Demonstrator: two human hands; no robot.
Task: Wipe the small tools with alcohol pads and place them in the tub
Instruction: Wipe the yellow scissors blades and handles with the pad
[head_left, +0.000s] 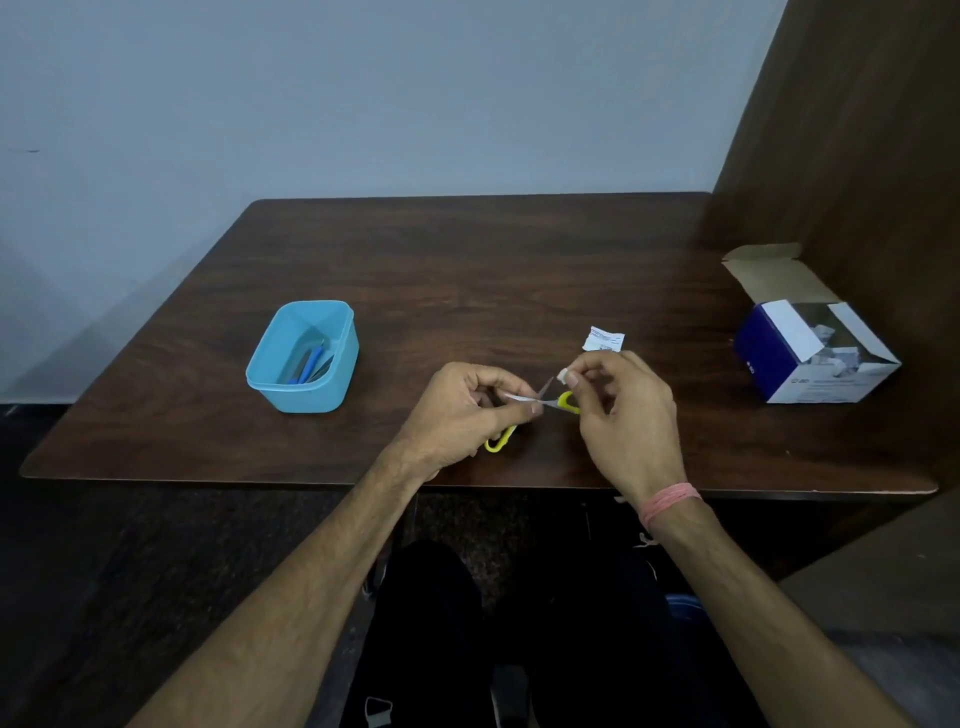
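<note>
Both hands grip: left holds open yellow-handled scissors, right pinches a white pad.

glossy wood table, plastic tub

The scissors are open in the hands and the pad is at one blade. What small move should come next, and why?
Probably draw the pad, pinched in the right hand, along the raised blade of the yellow-handled scissors, which the left hand holds open. The pad sits near that blade's tip, and the scissors are not yet in the blue tub.
</note>
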